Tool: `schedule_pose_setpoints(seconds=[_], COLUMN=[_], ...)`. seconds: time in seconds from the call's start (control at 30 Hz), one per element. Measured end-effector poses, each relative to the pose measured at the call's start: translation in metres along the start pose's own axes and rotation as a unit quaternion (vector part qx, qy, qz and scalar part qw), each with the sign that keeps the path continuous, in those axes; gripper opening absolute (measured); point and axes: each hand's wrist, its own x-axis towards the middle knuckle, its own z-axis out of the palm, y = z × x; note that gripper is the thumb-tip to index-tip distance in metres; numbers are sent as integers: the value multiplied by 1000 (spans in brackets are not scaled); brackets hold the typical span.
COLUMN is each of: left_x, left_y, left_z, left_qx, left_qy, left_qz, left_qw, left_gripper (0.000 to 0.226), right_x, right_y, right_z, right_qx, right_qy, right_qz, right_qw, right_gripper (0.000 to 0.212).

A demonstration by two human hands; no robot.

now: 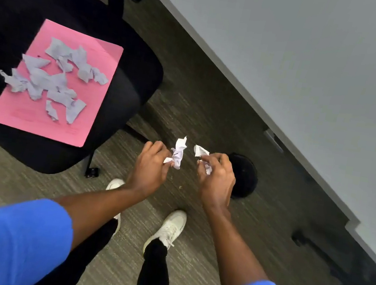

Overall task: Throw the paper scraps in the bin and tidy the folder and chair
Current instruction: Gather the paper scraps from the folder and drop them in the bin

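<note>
Both hands are out over the carpet, slightly apart, each closed on crumpled white paper. Left hand [152, 163] pinches a twisted scrap [178, 153] at the fingertips, most of it sticking up free. Right hand [218, 172] is curled round a smaller scrap [200, 151], one end poking out above the fingers and more paper showing at the palm; whether that is one piece or two I cannot tell. Just beyond and partly under the right hand sits a round black shape on the floor, probably the bin [245, 177], though its opening is not clearly readable. Up and left of the left hand, well apart, the pink folder [93, 113] lies flat on the black chair [129, 70] seat, carrying the loose pile of scraps [53, 75]. Risks, as I judge them: the left scrap is held by a thin pinch only, so it could slip and land on the carpet short of the bin; a light piece released from this height may drift past the rim. The pile sits unsecured, so lifting or tilting the folder carelessly would spill it onto seat or floor. Count: one folder, one chair, one likely bin, two hands, at least two scraps in hand, roughly a dozen or more overlapping scraps on the folder, exact number not countable. Desk edge [292, 60] runs beyond the right hand.
</note>
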Motion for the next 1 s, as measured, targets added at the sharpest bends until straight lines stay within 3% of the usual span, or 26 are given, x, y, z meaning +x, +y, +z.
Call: schedule_pose_setpoints(seconds=[0.2, 0.37, 0.47, 0.77, 1.0], left_x=[9, 23, 37, 91, 109], left_y=[49, 80, 89, 90, 92], left_z=[70, 133, 178, 310, 359], left_qx=[22, 46, 81, 53, 5], left_qy=[-52, -97, -147, -193, -245], left_qz=[56, 81, 73, 118, 64], left_qw=[997, 991, 983, 973, 967], left_gripper=[16, 16, 25, 40, 32], right_x=[0, 3, 11, 52, 73], right_y=[83, 156, 194, 291, 335], right_z=[-26, -31, -26, 18, 44], right_qx=[-22, -15, 24, -42, -59], right_qy=[26, -7, -4, 35, 11], right_qz=[78, 171, 166, 153, 184], right_qw=[996, 985, 986, 987, 981], right_gripper=[20, 26, 24, 21, 23])
